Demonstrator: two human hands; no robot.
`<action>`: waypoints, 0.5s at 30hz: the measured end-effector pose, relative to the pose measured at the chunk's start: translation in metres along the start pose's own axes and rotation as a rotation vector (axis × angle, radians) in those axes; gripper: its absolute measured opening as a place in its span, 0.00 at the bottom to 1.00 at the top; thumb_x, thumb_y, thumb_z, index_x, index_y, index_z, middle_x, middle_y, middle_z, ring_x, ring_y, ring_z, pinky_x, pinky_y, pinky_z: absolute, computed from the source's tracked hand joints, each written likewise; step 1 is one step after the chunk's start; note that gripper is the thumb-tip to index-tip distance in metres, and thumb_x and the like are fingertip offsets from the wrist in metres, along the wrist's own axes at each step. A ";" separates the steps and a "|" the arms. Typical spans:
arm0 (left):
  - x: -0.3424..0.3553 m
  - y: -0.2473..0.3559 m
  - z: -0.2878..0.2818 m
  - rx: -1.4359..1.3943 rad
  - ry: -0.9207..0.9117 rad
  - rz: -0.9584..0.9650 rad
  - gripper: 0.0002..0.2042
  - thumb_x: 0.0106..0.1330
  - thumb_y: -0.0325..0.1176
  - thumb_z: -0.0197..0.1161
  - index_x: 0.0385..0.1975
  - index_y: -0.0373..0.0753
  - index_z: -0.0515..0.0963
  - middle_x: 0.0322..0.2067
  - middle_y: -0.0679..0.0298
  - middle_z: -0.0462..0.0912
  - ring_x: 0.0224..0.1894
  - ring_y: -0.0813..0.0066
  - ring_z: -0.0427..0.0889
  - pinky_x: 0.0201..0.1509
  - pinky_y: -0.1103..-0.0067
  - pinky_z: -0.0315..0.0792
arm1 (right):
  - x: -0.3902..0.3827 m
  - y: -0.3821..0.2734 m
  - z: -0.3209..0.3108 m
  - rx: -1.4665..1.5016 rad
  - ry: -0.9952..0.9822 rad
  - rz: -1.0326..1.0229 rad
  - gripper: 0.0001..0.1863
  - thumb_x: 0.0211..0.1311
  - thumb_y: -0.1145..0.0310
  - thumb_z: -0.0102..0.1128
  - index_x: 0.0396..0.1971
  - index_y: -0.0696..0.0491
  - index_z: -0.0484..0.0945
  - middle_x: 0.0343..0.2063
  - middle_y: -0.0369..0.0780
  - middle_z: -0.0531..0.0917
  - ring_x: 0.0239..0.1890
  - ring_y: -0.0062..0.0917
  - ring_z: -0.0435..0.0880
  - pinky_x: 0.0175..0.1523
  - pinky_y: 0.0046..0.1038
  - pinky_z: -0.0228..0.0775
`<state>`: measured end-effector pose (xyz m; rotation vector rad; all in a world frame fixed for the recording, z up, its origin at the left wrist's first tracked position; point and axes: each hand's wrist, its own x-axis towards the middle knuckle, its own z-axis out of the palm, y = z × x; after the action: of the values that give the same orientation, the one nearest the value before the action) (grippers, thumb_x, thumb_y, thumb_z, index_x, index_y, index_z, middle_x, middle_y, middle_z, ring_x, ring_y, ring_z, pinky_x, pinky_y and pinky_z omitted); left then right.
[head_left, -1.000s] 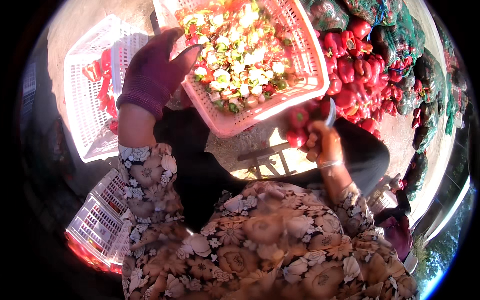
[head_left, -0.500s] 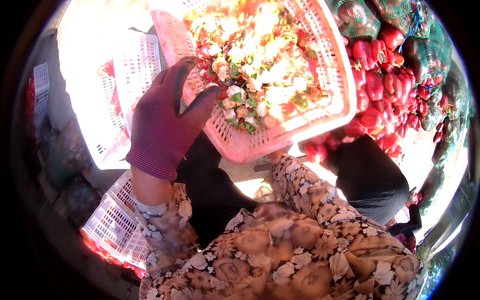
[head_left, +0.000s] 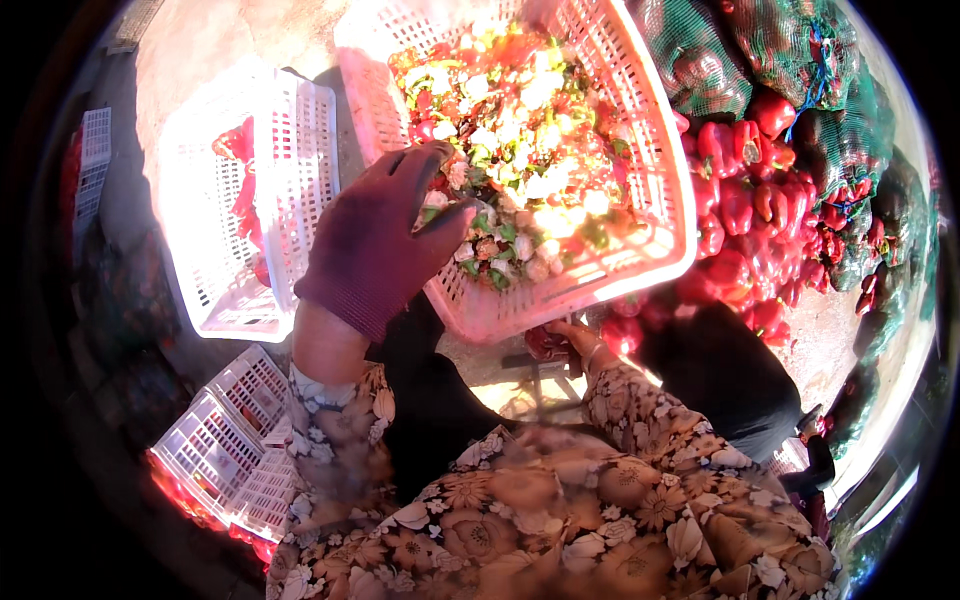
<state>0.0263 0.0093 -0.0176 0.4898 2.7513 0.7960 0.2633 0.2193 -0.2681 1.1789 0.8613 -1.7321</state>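
My left hand (head_left: 385, 235) wears a dark red-purple glove and reaches over the near left rim of a pink plastic basket (head_left: 570, 305). Its thumb and fingers are apart, just above the basket's contents, with nothing seen between them. Inside lies a heap of pepper cores (head_left: 500, 245), whitish with green stems and red scraps. Below the basket's near edge is my right hand (head_left: 580, 342), bare and partly hidden. Its fingers are curled beside a dark red, rounded thing (head_left: 545, 342) in shade; what it grips I cannot make out.
Red peppers (head_left: 755, 205) lie piled on the right, beside green mesh sacks (head_left: 800, 60) full of peppers. A white crate (head_left: 240, 315) with some red pieces stands on the left. More white crates (head_left: 225, 440) sit at the lower left. Strong sun washes out parts of the view.
The view has shifted, so the crates and basket appear moved. My left hand has come further over the basket's contents. More of my right hand now shows below the basket.
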 end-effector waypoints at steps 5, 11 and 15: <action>0.003 0.000 -0.003 0.063 0.077 0.057 0.25 0.59 0.47 0.67 0.53 0.38 0.74 0.45 0.50 0.81 0.47 0.49 0.81 0.49 0.64 0.76 | -0.149 -0.040 -0.037 -0.152 -0.083 -0.109 0.32 0.57 0.56 0.65 0.61 0.51 0.71 0.48 0.36 0.81 0.35 0.18 0.78 0.28 0.18 0.64; 0.004 0.033 0.029 -0.811 -0.216 0.049 0.27 0.60 0.34 0.70 0.59 0.37 0.71 0.52 0.60 0.79 0.54 0.74 0.77 0.59 0.76 0.72 | -0.252 -0.080 -0.019 0.233 -0.331 -0.525 0.30 0.62 0.57 0.61 0.60 0.55 0.65 0.44 0.44 0.80 0.20 0.26 0.75 0.24 0.24 0.70; -0.017 0.069 0.035 -1.390 -0.608 0.178 0.33 0.61 0.24 0.65 0.68 0.38 0.60 0.62 0.60 0.68 0.63 0.71 0.69 0.64 0.75 0.70 | -0.255 -0.107 0.035 0.347 -0.422 -0.821 0.25 0.65 0.56 0.59 0.57 0.53 0.70 0.39 0.43 0.80 0.30 0.29 0.79 0.21 0.23 0.68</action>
<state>0.0698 0.0742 -0.0059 0.4931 1.1540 1.8778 0.2035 0.2991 -0.0077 0.6230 0.8542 -2.7613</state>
